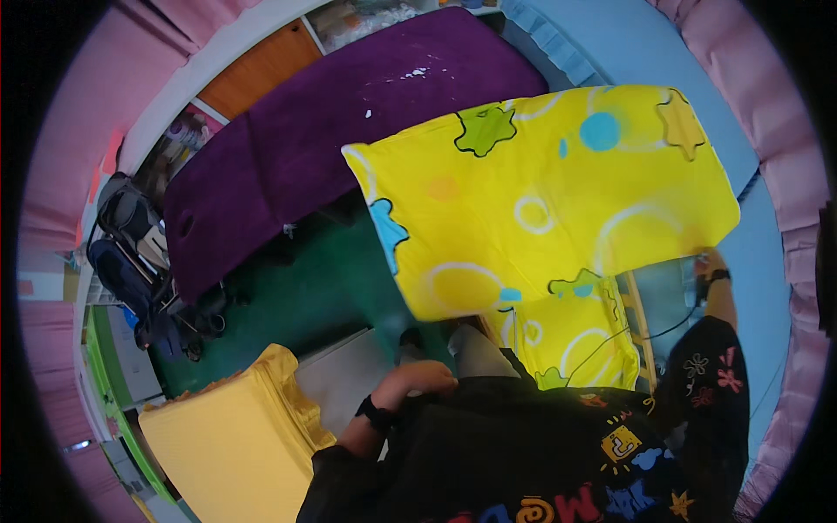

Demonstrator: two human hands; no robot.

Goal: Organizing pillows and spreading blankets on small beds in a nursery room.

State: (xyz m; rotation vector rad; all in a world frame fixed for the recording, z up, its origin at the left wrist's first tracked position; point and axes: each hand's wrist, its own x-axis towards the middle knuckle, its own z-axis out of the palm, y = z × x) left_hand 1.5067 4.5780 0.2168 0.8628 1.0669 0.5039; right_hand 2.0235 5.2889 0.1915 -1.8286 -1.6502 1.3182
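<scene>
A bright yellow cloth with star shapes and circles spreads out in front of me, its far edge over a purple-covered table. At its near right corner my right hand is closed, pinching the cloth's edge. My left hand is held close to my body, fingers curled under; what they hold, if anything, is hidden. It is apart from the yellow cloth. More cloth of the same pattern lies below, beside a wooden rail. A thin dark cable runs from near my right wrist.
The purple-covered table has white marks on top. A folded stroller stands at the far left. Near my left is a pale yellow ruffled cover, beside a grey flat panel. Light blue covered surfaces line the right side. The floor is green.
</scene>
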